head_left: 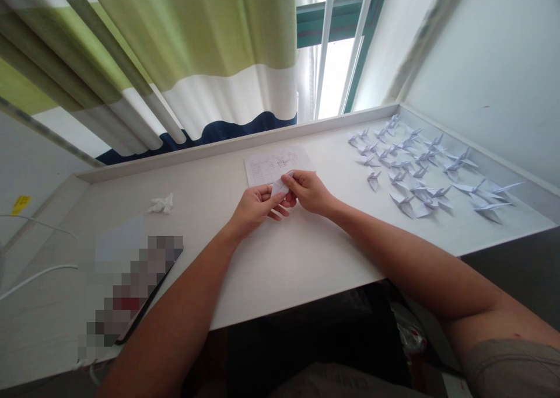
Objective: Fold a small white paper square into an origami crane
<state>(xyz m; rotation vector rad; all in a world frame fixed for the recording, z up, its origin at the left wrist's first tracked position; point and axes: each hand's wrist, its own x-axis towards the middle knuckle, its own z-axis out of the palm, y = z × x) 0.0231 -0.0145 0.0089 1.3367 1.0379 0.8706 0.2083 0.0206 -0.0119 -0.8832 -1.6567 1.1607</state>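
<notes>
So the left hand [257, 205] and right hand [310, 191] are both pinching a small folded white paper [280, 185] between thumbs and fingers, held over the middle of the counter [289, 264], just in front of a printed sheet [268, 166]. Off to the right sits a whole bunch of paper cranes [399, 177], and a crumpled white tissue [163, 203] lies over on the left.

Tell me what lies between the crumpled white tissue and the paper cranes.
In the head view, the left hand and right hand, holding a folded paper, with a printed sheet partly behind them.
</notes>
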